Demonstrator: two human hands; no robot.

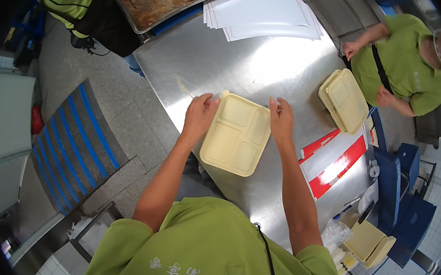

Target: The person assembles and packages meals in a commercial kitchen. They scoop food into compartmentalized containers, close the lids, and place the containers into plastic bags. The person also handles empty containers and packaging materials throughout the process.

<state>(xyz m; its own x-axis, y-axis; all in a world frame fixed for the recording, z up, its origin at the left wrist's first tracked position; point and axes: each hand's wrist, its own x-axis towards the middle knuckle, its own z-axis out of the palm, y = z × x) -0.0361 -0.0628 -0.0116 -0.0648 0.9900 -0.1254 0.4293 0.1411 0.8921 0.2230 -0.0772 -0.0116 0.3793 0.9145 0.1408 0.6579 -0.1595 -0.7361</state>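
A pale yellow plastic compartment container [226, 138] lies before me near the edge of a stainless steel table [211, 68]. My left hand [200, 115] is at its left side, fingers slightly bent. At its upper right side is my right hand [281, 122], thumb and fingers raised. Whether either hand touches the rim is hard to tell; neither is plainly gripping it. To the right, more pale yellow containers [347, 100] sit stacked on the table, beside red and white printed sheets [337, 172].
White sheets [261, 15] lie at the far side, next to a metal tray of food [170, 1]. One person [397, 67] stands at the right, another [92, 11] at the upper left. Pens [342, 212], a plastic bag [335, 234] and blue bins [410, 226] are at lower right.
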